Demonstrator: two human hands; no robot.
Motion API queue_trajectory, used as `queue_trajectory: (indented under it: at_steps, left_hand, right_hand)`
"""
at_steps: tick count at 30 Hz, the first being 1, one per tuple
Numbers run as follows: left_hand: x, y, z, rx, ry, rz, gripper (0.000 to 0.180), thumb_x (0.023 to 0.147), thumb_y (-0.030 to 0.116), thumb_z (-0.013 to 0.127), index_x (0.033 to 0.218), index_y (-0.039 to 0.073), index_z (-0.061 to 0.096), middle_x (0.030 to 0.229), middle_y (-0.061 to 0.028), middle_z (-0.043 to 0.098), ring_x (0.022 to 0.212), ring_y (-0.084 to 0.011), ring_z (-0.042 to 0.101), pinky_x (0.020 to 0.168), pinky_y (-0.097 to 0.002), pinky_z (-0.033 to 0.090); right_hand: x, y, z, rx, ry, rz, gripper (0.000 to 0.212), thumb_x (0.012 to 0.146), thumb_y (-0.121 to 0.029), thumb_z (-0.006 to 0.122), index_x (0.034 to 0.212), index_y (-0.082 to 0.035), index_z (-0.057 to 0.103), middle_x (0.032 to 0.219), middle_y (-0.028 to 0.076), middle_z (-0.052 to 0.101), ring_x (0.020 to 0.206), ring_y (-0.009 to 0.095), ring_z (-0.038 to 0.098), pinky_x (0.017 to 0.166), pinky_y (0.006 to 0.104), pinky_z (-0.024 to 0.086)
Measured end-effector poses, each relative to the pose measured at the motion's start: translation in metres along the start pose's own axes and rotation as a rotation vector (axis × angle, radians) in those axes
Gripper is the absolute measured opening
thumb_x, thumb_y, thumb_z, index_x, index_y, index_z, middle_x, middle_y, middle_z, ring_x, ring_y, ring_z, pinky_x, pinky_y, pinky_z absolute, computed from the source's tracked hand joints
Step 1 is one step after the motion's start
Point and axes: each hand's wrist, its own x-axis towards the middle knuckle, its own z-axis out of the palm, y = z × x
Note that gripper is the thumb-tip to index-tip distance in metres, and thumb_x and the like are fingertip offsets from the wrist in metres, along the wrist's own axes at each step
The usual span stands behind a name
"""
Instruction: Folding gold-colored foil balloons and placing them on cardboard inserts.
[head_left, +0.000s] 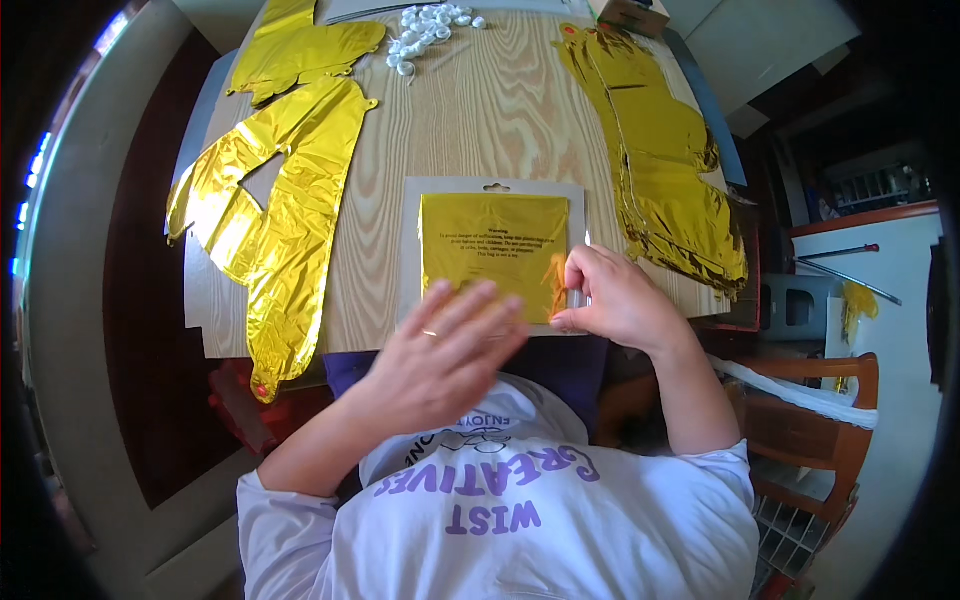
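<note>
Here, fingers (572, 296) at packet (494, 250) edge.

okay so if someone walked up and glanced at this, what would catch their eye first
Shiny gold foil balloons, uninflated, lie flat along the left and right sides of the wooden table. At the near edge lies a clear packet of folded gold foil; the right hand pinches its right edge, and the left hand hovers blurred beside it.
</note>
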Motion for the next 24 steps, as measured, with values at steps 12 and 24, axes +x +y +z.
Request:
queue_trajectory:
  at_steps: [12, 24]
  left_hand:
    - [-0.067, -0.015, 0.032, 0.298, 0.199, -0.030, 0.036, 0.095, 0.020, 0.065, 0.130, 0.013, 0.069, 0.135, -0.0072, 0.068, 0.130, -0.0272, 0.061, 0.109, -0.0419, 0.043]
    - [0.024, 0.056, 0.055, -0.016, 0.386, 0.689, 0.034, 0.094, 0.025, 0.073, 0.128, 0.024, 0.069, 0.135, -0.0016, 0.066, 0.129, -0.0276, 0.060, 0.119, -0.0482, 0.036]
  right_hand:
    - [-0.096, 0.047, -0.008, 0.006, 0.261, 0.043, 0.029, 0.083, -0.002, 0.077, 0.107, -0.004, 0.062, 0.092, 0.007, 0.063, 0.078, 0.019, 0.064, 0.070, 0.0335, 0.051]
    - [-0.187, 0.081, -0.116, 0.104, -0.242, 0.111, 0.033, 0.090, -0.031, 0.077, 0.092, 0.002, 0.072, 0.076, 0.014, 0.068, 0.068, 0.022, 0.065, 0.066, 0.0353, 0.050]
